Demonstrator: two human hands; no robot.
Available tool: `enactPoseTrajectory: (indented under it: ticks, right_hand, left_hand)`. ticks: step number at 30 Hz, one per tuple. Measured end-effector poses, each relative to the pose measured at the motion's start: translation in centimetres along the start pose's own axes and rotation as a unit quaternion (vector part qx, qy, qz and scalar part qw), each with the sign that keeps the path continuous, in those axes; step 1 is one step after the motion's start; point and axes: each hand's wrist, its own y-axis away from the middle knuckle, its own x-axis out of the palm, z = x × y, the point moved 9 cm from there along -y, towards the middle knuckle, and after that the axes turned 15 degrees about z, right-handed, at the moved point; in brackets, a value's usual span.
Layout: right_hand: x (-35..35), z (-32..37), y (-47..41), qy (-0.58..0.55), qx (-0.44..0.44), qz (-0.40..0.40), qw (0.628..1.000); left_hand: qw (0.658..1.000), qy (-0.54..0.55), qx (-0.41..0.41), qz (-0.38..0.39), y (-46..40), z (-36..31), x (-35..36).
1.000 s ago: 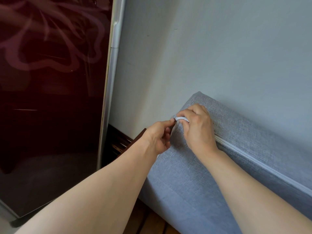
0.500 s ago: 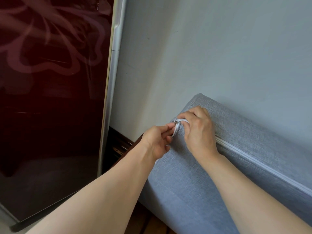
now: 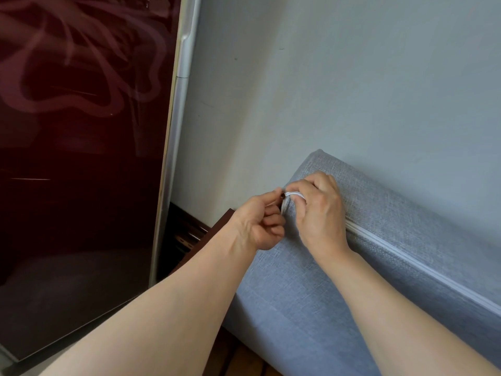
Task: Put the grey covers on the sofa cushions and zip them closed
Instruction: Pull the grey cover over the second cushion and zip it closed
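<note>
Left hand is pinching the zip slider at the grey cushion cover's upper-left corner; right hand is gripping the white zipper tape beside it. Risk: slider is catching fabric on the corner bend, jamming.

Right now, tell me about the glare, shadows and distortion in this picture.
Head view: soft, even daylight, no hard shadows on the wall; the glossy dark red panel carries faint reflections and light streaks; its silver edge bows, a wide-angle effect; the hands, left and right, and the white zip on the grey cushion are sharp.
</note>
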Motion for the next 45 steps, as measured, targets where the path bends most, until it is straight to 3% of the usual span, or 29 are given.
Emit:
enactPoseTrajectory:
  ticks: [12, 17, 22, 29, 36, 41, 45]
  right_hand:
    - [0.0, 0.3, 0.4, 0.024, -0.013, -0.026, 0.999]
    - [0.0, 0.8, 0.6, 0.045, -0.01, -0.034, 0.998]
    - [1.5, 1.7, 0.0, 0.179, -0.04, 0.036, 0.982]
    - [1.7, 1.3, 0.0, 0.155, -0.046, 0.047, 0.986]
    - [1.8, 1.5, 0.1, 0.161, -0.063, 0.033, 0.984]
    - [1.5, 1.5, 0.2, 0.177, -0.047, 0.013, 0.983]
    - [2.6, 2.4, 0.8, 0.262, -0.086, 0.035, 0.961]
  left_hand:
    - [0.99, -0.137, 0.033, 0.016, -1.5, -1.3, -2.0]
    - [0.991, -0.131, -0.015, -0.002, -1.7, -0.3, -3.7]
    - [0.992, -0.113, -0.053, 0.029, -1.8, 0.4, -3.8]
    - [0.994, -0.086, -0.049, 0.034, -1.7, 0.9, -3.5]
    - [0.99, -0.139, -0.031, -0.021, -2.1, 0.5, -3.8]
    - [0.97, -0.212, -0.014, -0.121, -1.6, 0.4, -7.3]
    - [0.961, -0.226, -0.02, -0.16, -1.5, 0.4, -9.0]
